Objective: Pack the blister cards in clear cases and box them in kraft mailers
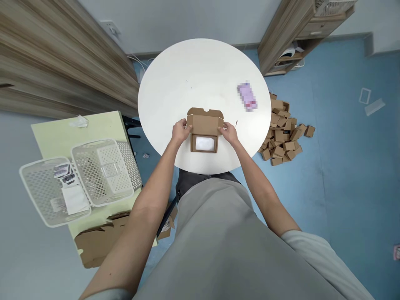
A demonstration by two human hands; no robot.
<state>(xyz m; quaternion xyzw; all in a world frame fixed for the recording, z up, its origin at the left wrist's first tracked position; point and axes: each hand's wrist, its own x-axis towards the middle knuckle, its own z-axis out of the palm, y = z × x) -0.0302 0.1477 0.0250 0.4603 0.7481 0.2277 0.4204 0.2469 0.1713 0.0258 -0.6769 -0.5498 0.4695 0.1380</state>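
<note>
A small brown cardboard box [204,125] stands on the round white table [193,66] near its front edge, its lid raised toward the far side. Inside lies a flat white item [205,143] whose kind I cannot make out. My left hand [181,131] pinches the left side of the lid between thumb and fingers. On the opposite side, my right hand [229,132] grips the lid's right flap the same way. The lid's tuck flap, with a notch in its middle, points away from me.
A blurred purple item [247,96] lies on the table's right side. Many small cardboard boxes [283,135] are heaped on the floor at right. At left, a pale green table [46,137] bears two white baskets [103,173] and flattened cardboard [100,241]. A wooden cabinet [281,37] stands behind.
</note>
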